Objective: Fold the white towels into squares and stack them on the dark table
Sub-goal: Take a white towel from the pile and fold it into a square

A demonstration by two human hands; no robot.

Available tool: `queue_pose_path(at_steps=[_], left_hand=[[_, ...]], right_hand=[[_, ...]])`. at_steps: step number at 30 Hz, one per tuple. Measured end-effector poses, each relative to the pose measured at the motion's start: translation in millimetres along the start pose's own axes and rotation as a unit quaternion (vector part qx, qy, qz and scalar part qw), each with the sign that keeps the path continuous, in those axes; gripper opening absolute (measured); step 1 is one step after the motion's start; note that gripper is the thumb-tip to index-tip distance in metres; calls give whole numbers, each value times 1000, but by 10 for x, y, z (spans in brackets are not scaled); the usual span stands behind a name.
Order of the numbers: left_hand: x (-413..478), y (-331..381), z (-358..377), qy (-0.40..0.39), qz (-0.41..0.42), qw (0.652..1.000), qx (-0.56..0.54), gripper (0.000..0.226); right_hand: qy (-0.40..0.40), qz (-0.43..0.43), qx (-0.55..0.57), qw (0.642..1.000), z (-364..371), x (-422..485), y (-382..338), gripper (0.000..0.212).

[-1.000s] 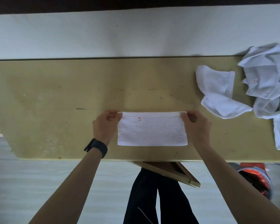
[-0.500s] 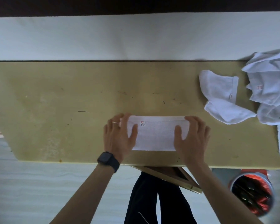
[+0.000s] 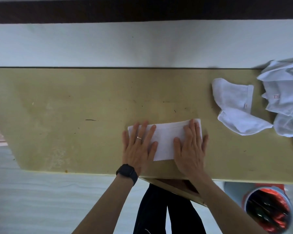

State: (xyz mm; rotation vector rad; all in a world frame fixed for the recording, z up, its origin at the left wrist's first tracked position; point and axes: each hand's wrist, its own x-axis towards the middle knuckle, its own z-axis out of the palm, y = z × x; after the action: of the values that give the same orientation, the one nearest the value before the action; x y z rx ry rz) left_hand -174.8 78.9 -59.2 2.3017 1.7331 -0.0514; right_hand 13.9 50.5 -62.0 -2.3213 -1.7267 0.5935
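Note:
A white towel (image 3: 165, 142), folded into a rectangle, lies on the yellowish table (image 3: 74, 115) near its front edge. My left hand (image 3: 139, 146) lies flat on the towel's left end, fingers straight and spread. My right hand (image 3: 191, 146) lies flat on its right end in the same way. Both palms press the cloth down. One loose unfolded towel (image 3: 235, 105) sits to the right. A crumpled pile of several more white towels (image 3: 286, 97) lies at the table's right edge.
A white surface (image 3: 142, 46) runs along behind the table, with a dark band (image 3: 142, 10) beyond it. Below the front edge I see my dark trousers (image 3: 159, 213), a wooden frame piece (image 3: 176, 188) and a round bin with red lining (image 3: 267, 210) at the lower right.
My hands let go of the towel's top corners and moved onto the cloth, now lying flat and pressing it. The towel sits slightly skewed, its red label no longer showing.

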Motion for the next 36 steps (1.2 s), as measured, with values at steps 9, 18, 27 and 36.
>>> queue_pose_path(at_steps=[9, 18, 27, 36], left_hand=[[-163, 94, -240, 9, -9, 999, -36, 43], [-465, -20, -115, 61, 137, 987, -60, 51], [-796, -11, 111, 97, 261, 960, -17, 41], [-702, 107, -142, 28, 122, 975, -185, 27]], right_hand=[[-54, -192, -145, 969, -314, 998, -310, 45], [7, -265, -21, 964, -314, -160, 302, 61], [29, -345, -89, 934, -97, -852, 802, 48], [-11, -329, 70, 942, -322, -664, 774, 22]])
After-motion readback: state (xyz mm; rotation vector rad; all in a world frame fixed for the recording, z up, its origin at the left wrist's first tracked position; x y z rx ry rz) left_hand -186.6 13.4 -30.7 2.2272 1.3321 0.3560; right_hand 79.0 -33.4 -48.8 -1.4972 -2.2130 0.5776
